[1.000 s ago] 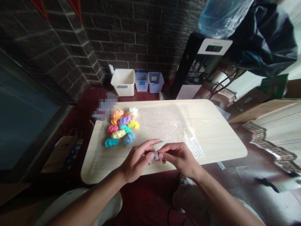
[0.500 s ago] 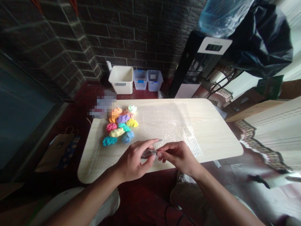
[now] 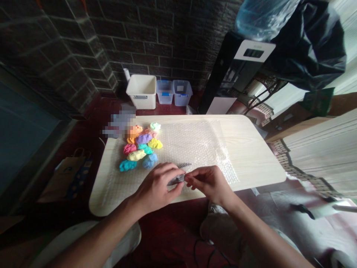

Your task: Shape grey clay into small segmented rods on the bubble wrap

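- Nearest me, a shoe [image 3: 216, 209] shows on the dark red floor [image 3: 167, 230], below the table's near edge.
- My left hand [image 3: 159, 186] has its thumb and fingers closed around a soft grey lump [image 3: 176, 180], which sits above the table's near edge, between both hands.
- My right hand [image 3: 211, 183] has its thumb and index fingertip pinched together at the lump's right end; I can't tell how much they grip.
- Just past the left fingertips I see a dark ridged strip [image 3: 185, 165], over the bubble wrap [image 3: 188, 143].
- The bubble wrap lies across the pale table [image 3: 253, 149].
- To the left I have a cluster of soft coloured lumps [image 3: 144, 139]: teal and blue nearer, then pale yellow, red, green, yellow and purple, with orange, peach and pale green farthest.
- Beyond the table stand a white bin [image 3: 141, 91], two clear blue tubs [image 3: 182, 93] and, on the right, a water dispenser [image 3: 232, 70].
- Farthest is the dark brick wall [image 3: 156, 37].
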`<move>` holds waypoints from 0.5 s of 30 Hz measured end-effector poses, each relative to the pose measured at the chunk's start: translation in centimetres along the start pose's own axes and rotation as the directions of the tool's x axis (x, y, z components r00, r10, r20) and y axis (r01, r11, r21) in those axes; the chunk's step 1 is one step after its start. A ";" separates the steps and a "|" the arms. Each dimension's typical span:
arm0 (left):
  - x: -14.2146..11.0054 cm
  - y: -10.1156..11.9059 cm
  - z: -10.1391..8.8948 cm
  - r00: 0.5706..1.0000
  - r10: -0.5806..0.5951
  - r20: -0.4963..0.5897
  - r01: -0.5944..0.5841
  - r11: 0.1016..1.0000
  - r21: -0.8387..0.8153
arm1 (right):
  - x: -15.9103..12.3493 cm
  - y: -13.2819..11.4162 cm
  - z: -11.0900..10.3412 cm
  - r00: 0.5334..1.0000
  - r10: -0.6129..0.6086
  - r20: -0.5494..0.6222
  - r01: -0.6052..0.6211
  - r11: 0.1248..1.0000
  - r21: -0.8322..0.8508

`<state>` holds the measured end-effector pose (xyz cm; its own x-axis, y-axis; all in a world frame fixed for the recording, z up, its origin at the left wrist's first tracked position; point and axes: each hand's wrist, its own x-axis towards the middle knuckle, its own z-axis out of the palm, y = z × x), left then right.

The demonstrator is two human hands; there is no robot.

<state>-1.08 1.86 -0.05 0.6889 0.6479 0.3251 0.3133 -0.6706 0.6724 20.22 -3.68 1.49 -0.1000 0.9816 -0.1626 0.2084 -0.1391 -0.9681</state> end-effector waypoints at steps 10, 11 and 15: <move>0.1 0.5 -0.2 0.999 0.034 -0.003 -0.033 0.995 0.096 | 0.2 -0.2 0.1 0.997 0.048 0.066 -0.055 0.993 0.109; 0.2 0.5 -0.2 0.999 0.035 -0.002 -0.035 0.995 0.098 | 0.1 -0.1 0.2 0.998 0.036 0.058 -0.041 0.994 0.096; 0.1 0.6 -0.2 1.000 0.029 -0.008 -0.028 0.997 0.075 | 0.0 0.3 0.9 0.999 0.029 0.017 -0.030 0.995 0.097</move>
<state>-0.96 1.61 0.48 0.6921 0.6314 0.3497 0.3421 -0.7136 0.6113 19.38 -3.82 1.01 -0.1101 0.9750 -0.1933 0.1162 -0.1805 -0.9767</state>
